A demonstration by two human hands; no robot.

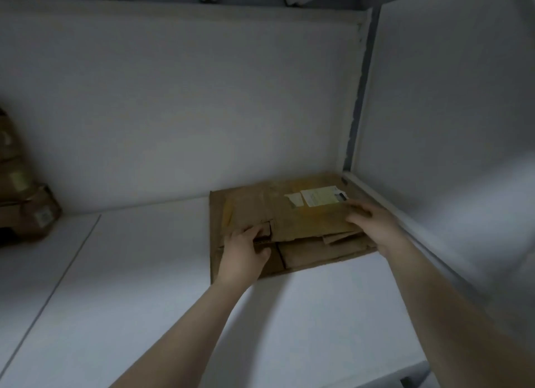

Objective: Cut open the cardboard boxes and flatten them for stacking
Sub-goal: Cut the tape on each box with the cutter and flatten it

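White walls (202, 98) meet in a corner above a smooth white table (144, 271). Flat in that corner lies the brown flattened cardboard (254, 211), creased and ragged-edged. At far left, brown boxes (37, 214) are piled, number unclear. The left hand (246, 248) curls its fingers round a near flap. The right hand (373, 222) lays blurred, straight fingers on top. Two pale labels (321, 195) are stuck there.

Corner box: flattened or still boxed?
Flattened: cardboard box lies flat in layers on the white surface; left hand and right hand on it.
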